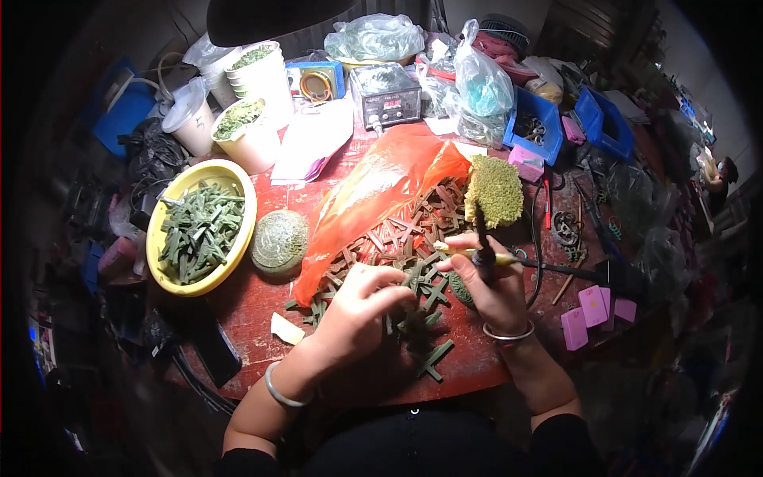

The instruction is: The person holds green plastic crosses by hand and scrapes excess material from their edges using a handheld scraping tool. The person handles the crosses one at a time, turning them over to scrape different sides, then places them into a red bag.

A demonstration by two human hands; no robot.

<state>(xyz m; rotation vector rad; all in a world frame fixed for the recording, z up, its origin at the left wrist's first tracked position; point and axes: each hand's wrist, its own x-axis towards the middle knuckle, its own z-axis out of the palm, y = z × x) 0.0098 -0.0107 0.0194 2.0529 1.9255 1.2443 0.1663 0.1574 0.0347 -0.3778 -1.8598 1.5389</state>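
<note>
1. Gripping a dark tool (483, 256), the right hand (499, 292) is closed round it above the tabletop (485, 375).
2. The left hand (362, 312) curls over the green crosses (435, 294); I cannot tell whether it holds one.
3. Green crosses lie between the hands, with brownish ones (405, 229) farther off by the orange bag (381, 179).
4. A yellow sponge (497, 191) sits beyond the right hand.
5. At left, a yellow bowl (250, 219) holds green strips (203, 230), a round ball (280, 244) just right of it.

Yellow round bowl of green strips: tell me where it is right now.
In the head view, the yellow round bowl of green strips sits at the left of the red tabletop, beside the speckled green domed object on its right.
</note>
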